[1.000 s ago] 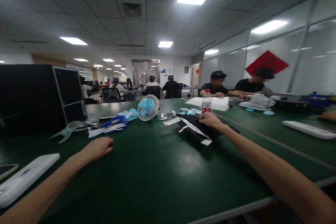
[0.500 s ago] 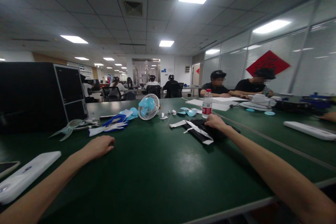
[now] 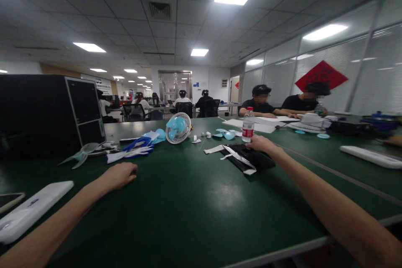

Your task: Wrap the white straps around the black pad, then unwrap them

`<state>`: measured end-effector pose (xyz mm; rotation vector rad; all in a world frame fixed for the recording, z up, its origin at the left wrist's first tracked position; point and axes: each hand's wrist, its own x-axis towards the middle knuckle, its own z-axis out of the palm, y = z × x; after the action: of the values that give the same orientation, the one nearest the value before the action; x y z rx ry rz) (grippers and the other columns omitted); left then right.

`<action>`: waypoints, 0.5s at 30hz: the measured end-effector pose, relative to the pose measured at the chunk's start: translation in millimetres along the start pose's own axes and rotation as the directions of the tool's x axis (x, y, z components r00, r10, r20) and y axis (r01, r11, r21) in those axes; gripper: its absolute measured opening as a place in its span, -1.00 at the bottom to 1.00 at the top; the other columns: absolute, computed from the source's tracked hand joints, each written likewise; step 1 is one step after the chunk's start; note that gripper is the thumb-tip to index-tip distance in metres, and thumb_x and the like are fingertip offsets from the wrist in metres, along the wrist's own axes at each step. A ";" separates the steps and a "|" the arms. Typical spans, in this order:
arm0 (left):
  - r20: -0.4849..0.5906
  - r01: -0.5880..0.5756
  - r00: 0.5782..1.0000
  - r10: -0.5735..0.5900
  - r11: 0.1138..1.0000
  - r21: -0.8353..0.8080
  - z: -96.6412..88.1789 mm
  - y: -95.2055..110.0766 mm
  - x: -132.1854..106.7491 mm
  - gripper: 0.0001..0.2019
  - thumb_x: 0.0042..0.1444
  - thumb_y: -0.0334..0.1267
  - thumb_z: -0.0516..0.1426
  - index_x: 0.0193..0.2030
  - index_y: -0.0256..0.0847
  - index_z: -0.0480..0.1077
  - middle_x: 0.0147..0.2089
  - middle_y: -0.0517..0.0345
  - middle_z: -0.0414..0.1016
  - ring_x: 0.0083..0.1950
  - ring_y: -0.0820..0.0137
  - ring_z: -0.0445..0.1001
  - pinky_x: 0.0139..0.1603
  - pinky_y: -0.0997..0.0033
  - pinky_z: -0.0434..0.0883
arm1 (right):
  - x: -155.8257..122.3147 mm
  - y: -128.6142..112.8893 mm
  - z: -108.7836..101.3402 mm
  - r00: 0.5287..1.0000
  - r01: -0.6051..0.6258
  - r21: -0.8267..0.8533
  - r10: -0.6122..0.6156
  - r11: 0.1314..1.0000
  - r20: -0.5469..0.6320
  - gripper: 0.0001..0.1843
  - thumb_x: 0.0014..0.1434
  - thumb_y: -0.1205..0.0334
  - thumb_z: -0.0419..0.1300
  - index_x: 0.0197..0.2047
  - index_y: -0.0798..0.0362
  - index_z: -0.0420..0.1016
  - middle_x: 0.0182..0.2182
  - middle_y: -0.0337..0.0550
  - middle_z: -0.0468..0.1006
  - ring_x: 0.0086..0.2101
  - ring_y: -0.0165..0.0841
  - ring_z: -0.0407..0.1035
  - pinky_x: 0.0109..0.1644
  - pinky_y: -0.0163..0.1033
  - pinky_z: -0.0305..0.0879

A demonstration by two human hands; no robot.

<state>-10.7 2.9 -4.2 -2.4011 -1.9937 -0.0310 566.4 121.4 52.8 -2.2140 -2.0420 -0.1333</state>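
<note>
My left hand (image 3: 121,175) rests on the green table (image 3: 176,209) at the left, its fingers curled in and nothing visible in them. Beyond it lie white-and-blue gloves (image 3: 133,150). My right hand (image 3: 260,142) is at the back edge of a flat black bag (image 3: 262,158), fingers closed on that edge; the fingertips are partly hidden. White strips (image 3: 237,155) lie across the bag's left part. Just behind my right hand stands a water bottle (image 3: 248,124) with a red cap and label.
A small white fan (image 3: 178,127) with light-blue blades stands mid-table, loose blue blades (image 3: 226,134) to its right. A large black case (image 3: 37,115) fills the left. White power strips (image 3: 34,209) lie near my left forearm and far right. Two people sit at the back right.
The black bag's right side has drawn in and now ends closer to my right wrist. My right hand has shifted very slightly. My left hand stays still.
</note>
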 end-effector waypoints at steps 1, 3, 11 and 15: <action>0.003 0.000 1.000 0.000 1.000 -0.001 0.5 -0.8 0.7 -0.68 0.07 -0.08 0.04 -0.10 -0.12 0.45 -0.07 0.02 0.52 -0.09 0.24 0.48 -0.13 0.30 0.40 | -2.7 -1.6 -5.9 0.999 -0.001 0.022 0.000 1.000 0.034 -0.67 0.11 0.03 0.17 -0.31 0.16 0.53 -0.26 0.10 0.57 -0.25 -0.14 0.48 -0.26 -0.21 0.32; 0.010 0.004 1.000 -0.004 1.000 -0.009 1.2 -1.9 1.7 -0.68 0.07 -0.07 0.04 -0.10 -0.12 0.45 -0.07 0.02 0.52 -0.09 0.25 0.48 -0.14 0.30 0.40 | -10.8 -6.9 -15.6 0.991 -0.017 0.103 0.004 0.995 0.130 -0.67 0.13 0.04 0.15 -0.39 0.17 0.51 -0.35 0.08 0.58 -0.35 -0.19 0.49 -0.32 -0.23 0.34; 0.005 0.006 1.000 -0.005 1.000 -0.022 -1.5 2.3 -2.9 -0.65 0.07 -0.06 0.04 -0.06 -0.12 0.44 -0.04 0.00 0.50 -0.07 0.23 0.48 -0.11 0.27 0.41 | -55.2 -27.3 -26.3 0.909 -0.027 0.197 -0.058 0.980 0.412 -0.61 0.14 -0.04 0.16 -0.38 0.18 0.43 -0.52 -0.03 0.54 -0.51 -0.33 0.45 -0.45 -0.29 0.38; 0.016 0.010 1.000 -0.009 1.000 -0.019 -2.4 3.1 -2.9 -0.65 0.07 -0.06 0.04 -0.07 -0.13 0.44 -0.06 0.00 0.51 -0.08 0.23 0.48 -0.13 0.28 0.41 | -62.3 -30.7 -25.0 0.871 -0.044 0.177 -0.050 0.983 0.489 -0.60 0.15 0.02 0.18 -0.46 0.24 0.43 -0.54 0.01 0.53 -0.54 -0.36 0.45 -0.45 -0.31 0.38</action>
<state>-8.2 -0.6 -1.9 -2.4108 -2.0206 -0.0316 531.1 58.7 69.1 -2.2947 -2.1724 0.6650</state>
